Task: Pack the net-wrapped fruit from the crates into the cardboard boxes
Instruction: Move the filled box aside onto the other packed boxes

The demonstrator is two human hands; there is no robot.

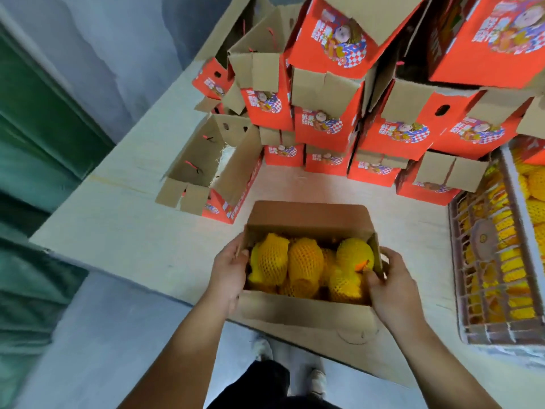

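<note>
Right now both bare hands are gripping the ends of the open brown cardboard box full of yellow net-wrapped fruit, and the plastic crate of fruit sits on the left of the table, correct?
Not quite. The head view shows the plastic crate on the right of the table, not the left. The rest holds: the left hand and right hand grip the open brown cardboard box of yellow net-wrapped fruit.

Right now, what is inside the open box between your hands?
The open box holds fruit in yellow nets, at least four on top. More lies below them, mostly covered, so I cannot count it. The box bottom is hidden.
</note>
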